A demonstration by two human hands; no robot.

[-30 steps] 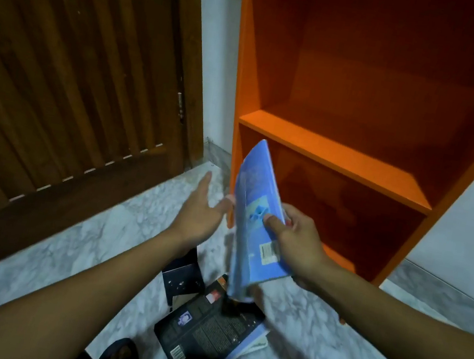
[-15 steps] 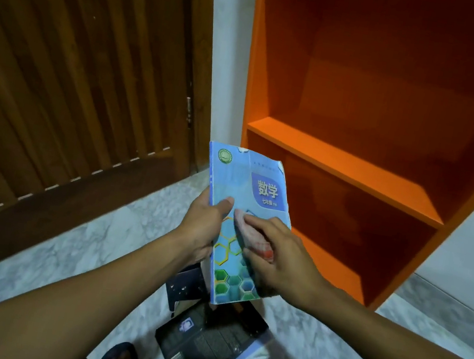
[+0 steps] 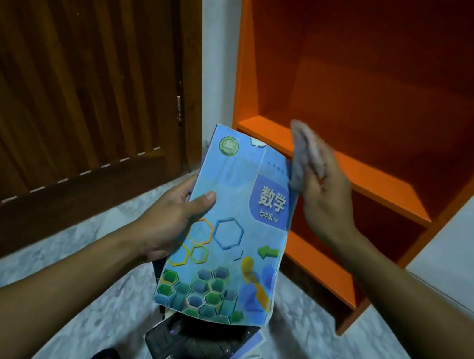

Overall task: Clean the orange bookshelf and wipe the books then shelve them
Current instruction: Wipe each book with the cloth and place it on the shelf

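1. The book (image 3: 229,234) sits between the left hand (image 3: 170,224) and right hand (image 3: 324,200).
2. Bookshelf (image 3: 341,168) stands behind it (door (image 3: 67,82) to its left).
3. More books (image 3: 194,351) lie on the floor (image 3: 326,351) below.

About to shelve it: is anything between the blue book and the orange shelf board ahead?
Nothing visible stands on the shelf board. The right hand, holding a cloth, sits beside the blue book toward the bookshelf; the left hand grips the book's left edge.
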